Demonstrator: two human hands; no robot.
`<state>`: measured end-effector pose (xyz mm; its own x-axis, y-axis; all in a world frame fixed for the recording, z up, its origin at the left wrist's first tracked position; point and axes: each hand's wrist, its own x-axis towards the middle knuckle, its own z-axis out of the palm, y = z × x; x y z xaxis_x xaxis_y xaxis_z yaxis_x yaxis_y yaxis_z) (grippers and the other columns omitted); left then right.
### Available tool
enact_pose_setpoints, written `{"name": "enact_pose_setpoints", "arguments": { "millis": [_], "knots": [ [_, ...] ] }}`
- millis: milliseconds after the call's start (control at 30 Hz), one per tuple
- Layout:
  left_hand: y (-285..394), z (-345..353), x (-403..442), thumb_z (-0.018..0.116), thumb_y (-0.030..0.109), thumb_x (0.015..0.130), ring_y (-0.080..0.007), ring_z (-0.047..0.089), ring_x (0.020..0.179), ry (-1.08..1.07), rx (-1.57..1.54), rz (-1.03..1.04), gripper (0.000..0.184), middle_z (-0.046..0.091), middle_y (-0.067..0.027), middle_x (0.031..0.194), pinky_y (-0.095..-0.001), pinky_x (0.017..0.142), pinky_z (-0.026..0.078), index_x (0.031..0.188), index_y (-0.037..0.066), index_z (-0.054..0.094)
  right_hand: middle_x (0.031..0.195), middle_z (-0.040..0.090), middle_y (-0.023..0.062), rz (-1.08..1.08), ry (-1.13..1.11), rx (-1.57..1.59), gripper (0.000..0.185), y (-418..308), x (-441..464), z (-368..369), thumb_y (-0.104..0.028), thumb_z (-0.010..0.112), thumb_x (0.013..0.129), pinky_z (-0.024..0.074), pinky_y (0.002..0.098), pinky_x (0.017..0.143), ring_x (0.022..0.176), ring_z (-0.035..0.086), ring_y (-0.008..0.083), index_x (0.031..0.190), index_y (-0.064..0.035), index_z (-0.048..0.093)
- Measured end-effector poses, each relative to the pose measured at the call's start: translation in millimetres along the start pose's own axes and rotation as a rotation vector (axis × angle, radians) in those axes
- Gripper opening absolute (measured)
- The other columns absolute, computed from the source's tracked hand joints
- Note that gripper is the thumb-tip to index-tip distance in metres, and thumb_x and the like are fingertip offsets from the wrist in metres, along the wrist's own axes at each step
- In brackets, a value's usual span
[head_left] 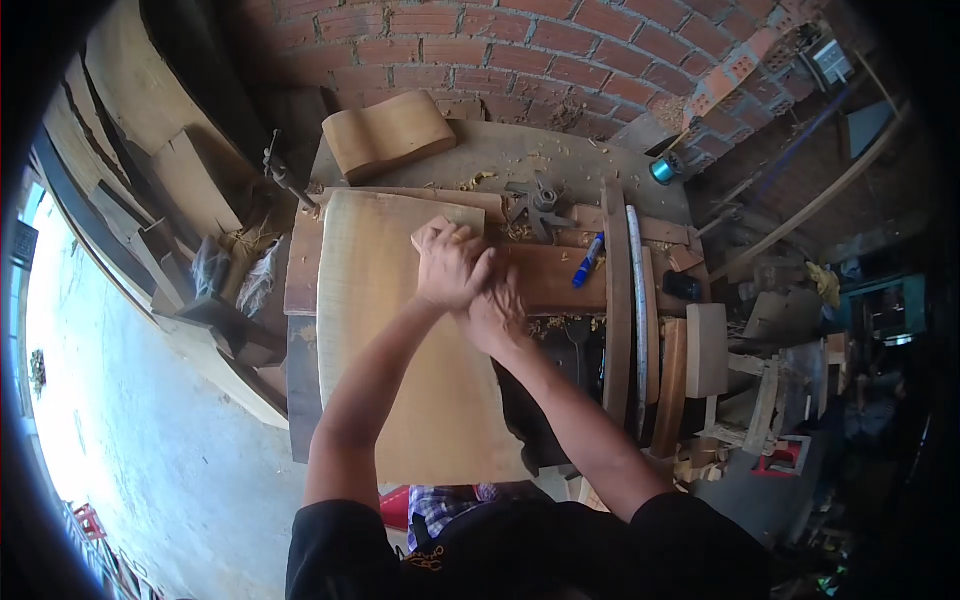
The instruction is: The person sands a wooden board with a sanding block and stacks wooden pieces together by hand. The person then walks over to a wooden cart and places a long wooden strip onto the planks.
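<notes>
A broad, pale wooden board (400, 370) lies lengthwise on the workbench, its near end towards my body. Near its far right corner, my left hand (452, 265) has its fingers curled round a small wooden block (421, 240), of which one corner shows. My right hand (495, 305) is pressed close against the left one, and its fingers are partly hidden and blurred. What it holds, if anything, cannot be made out. Just beyond the hands sits a dark metal star-shaped piece (543, 203).
A curved wooden block (390, 135) rests at the bench's back left, near a metal clamp (290, 185). A blue marker (588, 262), wooden strips (617, 320) and shavings lie to the right. A teal spool (664, 170) stands at the back right, before a brick wall (520, 50).
</notes>
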<state>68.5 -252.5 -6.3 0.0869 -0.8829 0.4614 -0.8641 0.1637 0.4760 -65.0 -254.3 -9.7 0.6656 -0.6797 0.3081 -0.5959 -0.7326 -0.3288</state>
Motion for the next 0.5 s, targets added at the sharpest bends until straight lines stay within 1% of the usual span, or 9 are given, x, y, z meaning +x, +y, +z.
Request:
{"name": "enact_pose_setpoints", "arguments": {
  "millis": [67,100,167,200,267,333,400,433,500],
  "knots": [
    [49,-12,-59,0.053,0.04,0.089,-0.0316,0.052,0.091,0.031,-0.074,0.038,0.034,0.057,-0.0123,0.086,-0.0477,0.086,0.035,0.079,0.01,0.066,0.114,0.05,0.0228,0.044,-0.176,0.008,0.06,-25,-70,-36,-0.031,0.074,0.073,0.0431,0.0513,0.084,0.105,0.048,0.0403,0.121,-0.0025,0.053],
    [75,-26,-87,0.055,0.041,0.089,-0.0314,0.051,0.089,0.018,-0.042,0.06,0.036,0.055,-0.0123,0.084,-0.0472,0.086,0.035,0.075,0.009,0.064,0.112,0.049,0.0217,0.071,-0.292,0.056,0.059,-33,-106,-45,-0.033,0.075,0.071,0.0438,0.0521,0.081,0.102,0.049,0.0401,0.117,-0.0025,0.055],
    [111,-29,-143,0.058,0.043,0.086,-0.0308,0.051,0.083,-0.003,-0.017,0.036,0.036,0.053,-0.0112,0.079,-0.0479,0.085,0.037,0.072,0.01,0.063,0.107,0.05,0.0204,0.008,-0.3,0.085,0.055,-46,-177,-49,-0.033,0.076,0.071,0.0444,0.0514,0.077,0.098,0.05,0.0382,0.113,-0.0024,0.056],
    [122,-33,-159,0.06,0.044,0.084,-0.0296,0.052,0.08,-0.08,-0.061,0.018,0.035,0.053,-0.0103,0.079,-0.048,0.084,0.038,0.073,0.011,0.064,0.104,0.051,0.0198,-0.032,-0.294,0.115,0.053,-46,-194,-47,-0.032,0.076,0.071,0.0445,0.051,0.077,0.096,0.051,0.0375,0.11,-0.0022,0.057],
    [125,-36,-159,0.06,0.041,0.084,-0.0286,0.052,0.079,-0.136,-0.024,0.017,0.033,0.054,-0.0095,0.079,-0.0467,0.085,0.038,0.075,0.011,0.066,0.102,0.052,0.0195,-0.006,-0.305,0.167,0.051,-44,-191,-50,-0.031,0.076,0.071,0.0444,0.0509,0.076,0.095,0.052,0.0373,0.108,-0.002,0.057],
    [111,-29,-139,0.06,0.04,0.081,-0.027,0.052,0.082,-0.101,-0.072,0.058,0.029,0.054,-0.0068,0.081,-0.0445,0.083,0.035,0.077,0.013,0.066,0.1,0.052,0.0193,0.037,-0.321,0.21,0.048,-43,-175,-48,-0.03,0.076,0.071,0.0443,0.0509,0.076,0.094,0.052,0.0371,0.106,-0.0018,0.058],
    [83,-20,-100,0.058,0.036,0.083,-0.0271,0.053,0.082,-0.041,-0.113,0.118,0.027,0.056,-0.007,0.079,-0.0447,0.085,0.035,0.079,0.012,0.068,0.097,0.052,0.019,0.049,-0.175,0.177,0.046,-30,-131,-40,-0.028,0.077,0.07,0.0441,0.0512,0.076,0.092,0.052,0.037,0.102,-0.0012,0.059],
    [65,-11,-79,0.058,0.035,0.083,-0.0276,0.054,0.083,-0.035,-0.136,0.129,0.026,0.057,-0.0072,0.079,-0.0447,0.087,0.035,0.08,0.012,0.069,0.1,0.053,0.0202,0.09,-0.218,0.131,0.049,-25,-104,-40,-0.028,0.076,0.071,0.0443,0.0512,0.077,0.095,0.052,0.0384,0.107,-0.0001,0.057],
    [29,-5,-21,0.058,0.035,0.085,-0.0275,0.054,0.085,-0.007,-0.185,0.242,0.029,0.06,-0.0074,0.082,-0.0445,0.087,0.038,0.081,0.01,0.071,0.104,0.054,0.022,0.118,-0.189,0.074,0.053,-6,-52,-22,-0.027,0.075,0.073,0.0448,0.0518,0.082,0.1,0.052,0.0406,0.114,0.0012,0.054]
  ]
}}
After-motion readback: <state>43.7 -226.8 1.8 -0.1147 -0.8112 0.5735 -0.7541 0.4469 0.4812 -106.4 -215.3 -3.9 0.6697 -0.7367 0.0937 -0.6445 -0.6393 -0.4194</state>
